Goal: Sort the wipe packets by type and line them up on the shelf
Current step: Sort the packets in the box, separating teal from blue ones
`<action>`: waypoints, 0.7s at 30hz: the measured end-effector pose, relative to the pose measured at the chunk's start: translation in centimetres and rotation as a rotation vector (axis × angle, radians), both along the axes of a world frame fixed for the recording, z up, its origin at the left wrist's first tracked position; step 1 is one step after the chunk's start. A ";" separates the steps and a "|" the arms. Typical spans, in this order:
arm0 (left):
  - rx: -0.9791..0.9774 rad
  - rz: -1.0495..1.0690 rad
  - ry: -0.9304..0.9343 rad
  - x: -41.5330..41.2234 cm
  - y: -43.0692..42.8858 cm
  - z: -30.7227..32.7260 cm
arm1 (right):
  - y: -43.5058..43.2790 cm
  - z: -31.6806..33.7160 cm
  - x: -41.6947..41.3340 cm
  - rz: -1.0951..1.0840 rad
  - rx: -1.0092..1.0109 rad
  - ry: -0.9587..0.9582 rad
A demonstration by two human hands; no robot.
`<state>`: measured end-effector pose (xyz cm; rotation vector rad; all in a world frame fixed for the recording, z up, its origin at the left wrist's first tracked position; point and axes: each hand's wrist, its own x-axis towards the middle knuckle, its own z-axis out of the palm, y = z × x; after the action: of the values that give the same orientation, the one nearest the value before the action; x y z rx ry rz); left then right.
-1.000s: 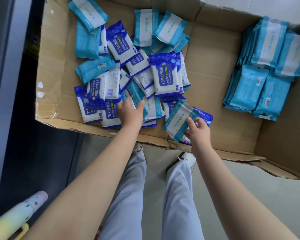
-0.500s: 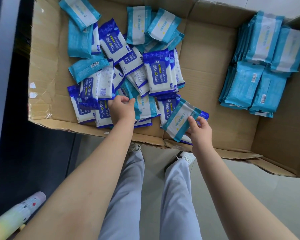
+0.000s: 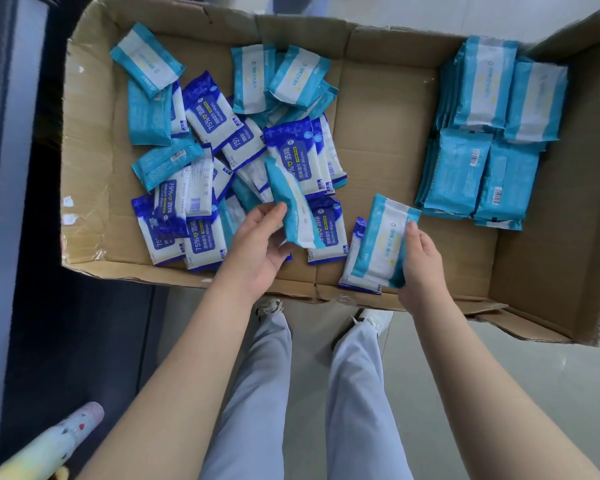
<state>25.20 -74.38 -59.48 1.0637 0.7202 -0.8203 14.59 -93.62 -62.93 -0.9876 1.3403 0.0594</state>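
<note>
A flat cardboard box [image 3: 388, 140] holds a loose heap of wipe packets [image 3: 222, 147], teal ones mixed with dark blue alcohol ones. Sorted teal packets [image 3: 482, 133] stand in rows at the box's right side. My left hand [image 3: 257, 244] pinches a teal packet [image 3: 291, 206] and holds it tilted above the heap. My right hand [image 3: 421, 261] grips another teal packet [image 3: 381, 237], raised over a dark blue packet [image 3: 355, 258] near the front edge.
The box's front flap [image 3: 291, 285] is low and torn; its right wall [image 3: 575, 202] stands higher. Bare cardboard lies between the heap and the sorted rows. A dark cabinet [image 3: 14, 202] stands to the left. A pastel patterned tube [image 3: 52, 441] pokes in at the bottom left. My legs are below the box.
My left hand has drawn a teal packet out of the heap and lifted it. My right hand has raised its teal packet and shifted it right.
</note>
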 end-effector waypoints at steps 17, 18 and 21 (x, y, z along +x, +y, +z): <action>0.080 -0.342 -0.066 -1.1 -20.0 -3.8 | -16.9 1.4 -2.8 0.098 -0.327 -0.006; 0.109 -0.361 -0.079 -1.4 -20.8 -4.3 | -17.4 1.2 -2.7 0.135 -0.350 0.002; 0.192 -0.384 -0.160 -2.0 -22.8 -5.5 | -18.7 0.3 -1.9 0.185 -0.438 0.012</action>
<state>23.17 -97.18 -65.00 1.4519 0.4704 -0.9917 12.73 -112.31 -62.64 -1.4815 1.2963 -0.0929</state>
